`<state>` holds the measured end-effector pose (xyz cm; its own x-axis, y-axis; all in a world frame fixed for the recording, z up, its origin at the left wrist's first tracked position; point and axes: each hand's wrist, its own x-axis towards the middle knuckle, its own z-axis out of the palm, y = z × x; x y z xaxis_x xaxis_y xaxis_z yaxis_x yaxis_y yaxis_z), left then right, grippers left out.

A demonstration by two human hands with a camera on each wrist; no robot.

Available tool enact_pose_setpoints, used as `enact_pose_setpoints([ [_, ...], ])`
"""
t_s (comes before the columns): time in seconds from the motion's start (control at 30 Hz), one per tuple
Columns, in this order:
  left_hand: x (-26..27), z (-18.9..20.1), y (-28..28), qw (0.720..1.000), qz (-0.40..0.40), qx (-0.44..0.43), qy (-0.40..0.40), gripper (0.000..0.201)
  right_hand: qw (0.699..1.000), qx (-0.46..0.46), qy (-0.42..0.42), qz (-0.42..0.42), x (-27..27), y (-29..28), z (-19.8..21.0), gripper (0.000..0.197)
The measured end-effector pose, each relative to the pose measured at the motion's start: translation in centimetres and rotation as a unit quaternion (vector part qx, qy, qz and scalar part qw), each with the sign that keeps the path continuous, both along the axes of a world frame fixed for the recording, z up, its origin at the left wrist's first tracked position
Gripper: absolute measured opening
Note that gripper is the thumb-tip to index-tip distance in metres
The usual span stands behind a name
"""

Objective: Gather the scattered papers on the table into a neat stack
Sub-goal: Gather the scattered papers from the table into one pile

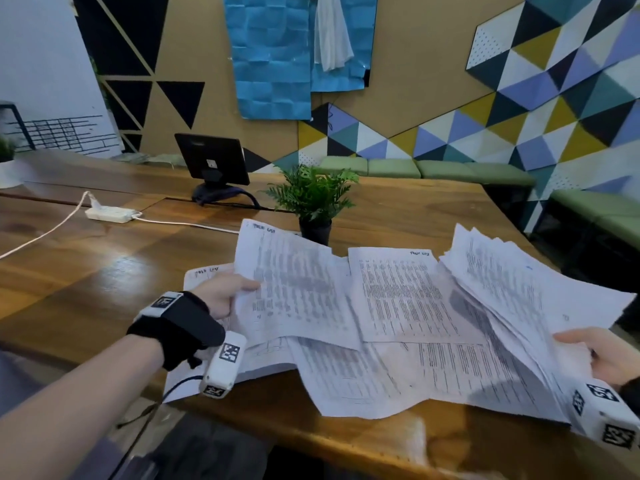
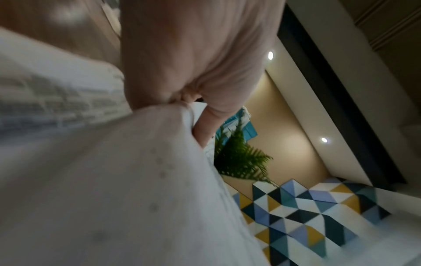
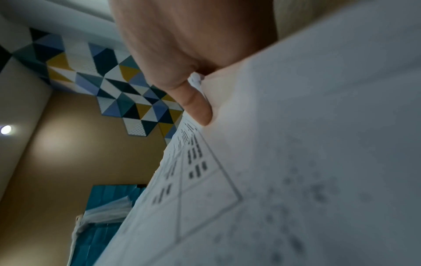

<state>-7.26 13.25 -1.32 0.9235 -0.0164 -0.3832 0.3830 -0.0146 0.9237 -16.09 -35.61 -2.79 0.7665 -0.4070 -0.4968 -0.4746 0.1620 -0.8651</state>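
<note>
Wooden worktop [image 1: 104, 271] across the lower half of the head view, with loose printed papers [image 1: 398, 306] spread over its lower centre and right, overlapping, some hanging past the near edge. Thick fanned bundle [image 1: 512, 306] at the right, tilted up off the surface, pinched at its near corner in the right hand [image 1: 613, 358], thumb on top. Single sheet [image 1: 291, 285] left of centre, raised at an angle, caught at its left edge by the left hand [image 1: 225, 292], thumb over, fingers under; the same closed grip plain in the left wrist view. Likely light, limp and slick: prone to sag, slide apart and crease, so best gripped along an edge or corner, then tapped square. Small potted plant [image 1: 313, 199] just behind the sheets at centre, probably the nearest obstacle for a lifted page. Dark monitor [image 1: 211, 161] and white power strip [image 1: 110, 214] further back at upper left, well apart.
</note>
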Motion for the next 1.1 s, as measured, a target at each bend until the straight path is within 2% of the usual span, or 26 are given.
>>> enact_pose_setpoints([
  [0.1,0.4,-0.6,-2.5,0.999,-0.009,0.031,0.008,0.039,1.0,0.014,-0.001,-0.027,-0.3,0.2,-0.3,0.034],
  [0.2,0.9,-0.8,-2.8,0.995,0.009,0.101,-0.015,0.033,0.999,0.027,0.016,-0.023,-0.4,-0.1,-0.6,0.022],
  [0.3,1.8,-1.5,0.0,0.969,0.028,0.229,-0.088,0.037,1.0,0.013,0.004,-0.009,0.0,0.2,-0.7,0.028],
  [0.33,1.8,-1.6,1.0,0.961,0.035,0.254,-0.1,0.041,1.0,0.011,0.0,-0.009,0.4,-0.1,-0.9,0.04],
  [0.4,1.5,-1.5,2.7,0.954,0.047,0.269,-0.122,0.045,1.0,0.018,0.005,-0.005,1.4,-0.7,-1.6,0.08],
  [0.43,0.9,-0.8,3.2,0.954,0.054,0.262,-0.134,0.044,1.0,0.014,0.0,-0.003,1.9,-0.7,-1.7,0.083],
  [0.5,0.2,-0.6,4.8,0.965,0.076,0.201,-0.15,0.041,1.0,0.008,-0.012,0.003,2.6,0.5,-1.2,0.056],
  [0.57,-0.5,-1.0,7.2,0.976,0.092,0.133,-0.144,0.041,1.0,0.007,-0.018,0.022,3.1,2.0,-0.6,0.042],
  [0.7,-2.2,-1.9,11.4,0.987,0.118,0.024,-0.103,0.038,0.997,-0.016,-0.014,0.07,4.0,3.9,-0.8,0.038],
  [0.77,-3.5,-1.6,12.1,0.991,0.093,-0.028,-0.097,0.031,0.994,-0.043,0.007,0.099,4.2,4.5,-0.8,0.036],
  [0.8,-4.0,-1.6,12.1,0.991,0.084,-0.047,-0.095,0.035,0.992,-0.051,0.014,0.115,4.2,4.9,-0.8,0.032],
  [0.87,-4.4,-1.6,11.3,0.99,0.074,-0.081,-0.089,0.035,0.988,-0.053,0.021,0.143,4.2,5.8,-0.7,0.026],
  [0.97,-4.1,-1.5,8.1,0.989,0.03,-0.109,-0.094,0.02,0.979,-0.046,0.025,0.196,4.0,7.5,-0.4,0.032],
  [1.0,-3.9,-1.6,6.6,0.989,0.001,-0.109,-0.096,0.03,0.977,-0.046,0.027,0.208,4.2,7.8,-0.6,0.033],
  [1.03,-3.4,-1.9,5.1,0.991,-0.023,-0.096,-0.092,0.048,0.974,-0.05,0.031,0.219,4.2,8.2,-0.7,0.034],
  [1.1,-2.3,-2.5,1.4,0.991,-0.068,-0.055,-0.102,0.055,0.971,-0.055,0.041,0.231,4.2,8.7,-0.8,0.037],
])
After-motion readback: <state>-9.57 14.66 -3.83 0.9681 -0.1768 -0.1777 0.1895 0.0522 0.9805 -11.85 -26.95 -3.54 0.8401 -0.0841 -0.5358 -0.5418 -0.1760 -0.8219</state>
